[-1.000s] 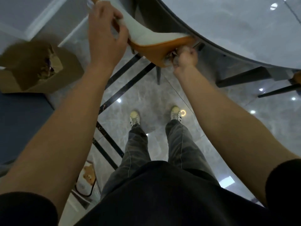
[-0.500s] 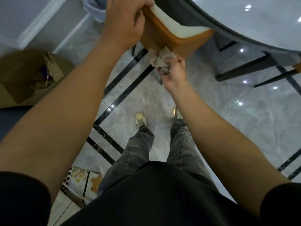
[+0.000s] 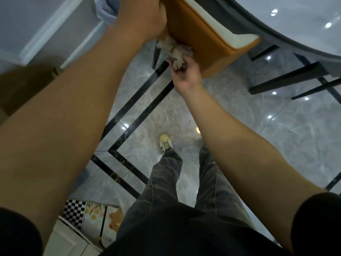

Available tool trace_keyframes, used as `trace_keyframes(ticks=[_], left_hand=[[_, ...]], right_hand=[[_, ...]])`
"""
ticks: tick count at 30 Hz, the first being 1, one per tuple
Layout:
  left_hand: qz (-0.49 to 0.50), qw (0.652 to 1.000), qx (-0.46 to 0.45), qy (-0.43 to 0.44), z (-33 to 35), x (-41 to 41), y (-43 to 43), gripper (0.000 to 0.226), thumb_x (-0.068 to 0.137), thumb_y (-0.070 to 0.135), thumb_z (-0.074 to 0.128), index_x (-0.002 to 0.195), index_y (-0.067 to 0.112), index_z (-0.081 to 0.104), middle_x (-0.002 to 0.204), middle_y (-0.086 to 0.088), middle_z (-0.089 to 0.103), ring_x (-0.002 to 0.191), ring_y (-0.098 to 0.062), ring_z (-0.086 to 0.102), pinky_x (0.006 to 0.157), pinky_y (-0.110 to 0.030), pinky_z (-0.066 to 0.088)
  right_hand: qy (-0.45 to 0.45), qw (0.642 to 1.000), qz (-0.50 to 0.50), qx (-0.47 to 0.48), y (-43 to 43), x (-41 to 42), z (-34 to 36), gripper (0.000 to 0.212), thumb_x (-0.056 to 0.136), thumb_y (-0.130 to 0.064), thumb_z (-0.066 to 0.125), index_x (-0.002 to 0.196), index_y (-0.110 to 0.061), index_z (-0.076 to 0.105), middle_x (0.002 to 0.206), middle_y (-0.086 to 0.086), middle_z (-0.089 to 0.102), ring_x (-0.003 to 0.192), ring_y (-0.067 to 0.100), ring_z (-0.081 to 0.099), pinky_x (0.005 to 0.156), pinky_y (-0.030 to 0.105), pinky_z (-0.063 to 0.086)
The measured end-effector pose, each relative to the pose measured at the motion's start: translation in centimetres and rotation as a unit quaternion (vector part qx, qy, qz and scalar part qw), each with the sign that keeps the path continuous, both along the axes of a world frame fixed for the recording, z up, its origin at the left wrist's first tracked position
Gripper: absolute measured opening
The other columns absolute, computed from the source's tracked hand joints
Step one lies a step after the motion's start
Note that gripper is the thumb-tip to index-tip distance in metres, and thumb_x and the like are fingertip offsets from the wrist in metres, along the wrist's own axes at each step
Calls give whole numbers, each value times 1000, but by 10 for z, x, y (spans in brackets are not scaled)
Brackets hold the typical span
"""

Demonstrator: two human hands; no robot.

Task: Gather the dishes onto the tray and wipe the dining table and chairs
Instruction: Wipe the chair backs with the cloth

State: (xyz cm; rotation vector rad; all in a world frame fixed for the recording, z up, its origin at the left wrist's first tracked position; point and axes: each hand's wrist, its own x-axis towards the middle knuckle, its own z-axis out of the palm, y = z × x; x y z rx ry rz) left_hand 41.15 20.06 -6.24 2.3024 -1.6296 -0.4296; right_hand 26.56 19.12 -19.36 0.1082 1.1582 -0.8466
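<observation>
Rag (image 3: 175, 50) is shifting left along the chair (image 3: 203, 37) back since last frame, right hand (image 3: 186, 74) clenching it against the shell. Left hand (image 3: 144, 19) is resting on the chair; fingers cropped, so I can't tell grip. One chair, one rag, one table (image 3: 258, 27).

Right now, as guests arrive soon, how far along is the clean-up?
Done: the table part in view bears no dishes. In hand: the right hand holds a cloth against the orange chair, which the left hand holds. Left: the tray and other chairs are out of view.
</observation>
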Motion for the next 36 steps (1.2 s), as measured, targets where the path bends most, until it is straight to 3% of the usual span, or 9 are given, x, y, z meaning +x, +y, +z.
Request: trace_keyframes(ticks=[2, 6, 9, 11, 14, 17, 28, 33, 36], left_hand=[[-15, 1000, -17, 2, -2, 7, -2, 21, 105, 21, 34, 103, 11, 51, 94, -11, 41, 87, -26, 44, 73, -31, 23], [-24, 999, -12, 33, -14, 24, -2, 30, 106, 21, 35, 76, 23, 34, 71, -5, 33, 60, -13, 34, 60, -29, 22], [-58, 997, -42, 16, -25, 40, -2, 15, 104, 19, 35, 90, 13, 40, 73, -8, 34, 70, -22, 37, 64, -28, 20], [-60, 997, -39, -1, -31, 45, -3, 13, 104, 16, 35, 96, 10, 44, 69, -2, 29, 70, -23, 36, 62, -28, 21], [-72, 995, -74, 2, -43, 49, -8, 39, 99, 16, 33, 126, 6, 61, 92, -12, 57, 95, -32, 56, 78, -30, 36], [-122, 987, -104, 19, -39, 51, -13, 64, 91, 25, 28, 149, 33, 52, 148, -6, 54, 139, -29, 46, 115, -50, 38], [-113, 991, -10, 73, -11, 49, -16, 72, 91, -1, 46, 157, 29, 42, 170, -2, 27, 160, -26, 17, 122, -65, 25], [-38, 986, -32, 162, 9, 33, 5, 46, 101, 6, 54, 146, 13, 56, 158, -10, 45, 147, -25, 41, 121, -30, 29], [88, 948, -46, 303, 22, 1, 29, 26, 107, 19, 51, 128, 17, 67, 128, -5, 67, 124, -23, 61, 107, -35, 48]], right_hand=[[0, 1000, 9, 15, 7, 7, -12, 13, 106, -5, 47, 115, -5, 57, 112, 16, 61, 116, 32, 61, 99, 40, 49], [72, 994, 13, 78, 4, 1, -63, 27, 105, -2, 42, 79, -8, 48, 71, 11, 42, 58, 20, 40, 100, 36, 53], [108, 990, 15, 90, -15, 1, -95, 34, 105, 0, 35, 74, -16, 38, 48, 5, 31, 37, 16, 27, 57, 32, 54], [95, 992, 11, 79, -33, 2, -104, 34, 106, -1, 31, 76, -13, 44, 43, 5, 37, 32, 15, 29, 67, 31, 56], [69, 994, -8, 80, -41, 10, -98, 25, 107, -3, 36, 107, -3, 61, 92, 19, 68, 86, 24, 71, 89, 34, 53], [-11, 996, -59, 63, -41, 23, -82, 41, 108, -5, 34, 146, 0, 50, 149, 21, 52, 139, 34, 49, 101, 38, 48], [-171, 982, -77, 0, -11, 39, 56, 45, 103, 1, 44, 148, -1, 48, 129, 23, 61, 138, 36, 49, 99, 40, 48], [-192, 978, -29, -77, 17, 16, 119, 58, 93, 0, 57, 150, -6, 48, 145, 20, 58, 132, 34, 58, 94, 41, 58], [-182, 969, 53, -158, 29, -13, 156, 56, 92, -3, 58, 147, -11, 49, 149, 18, 55, 130, 30, 59, 97, 39, 57]])
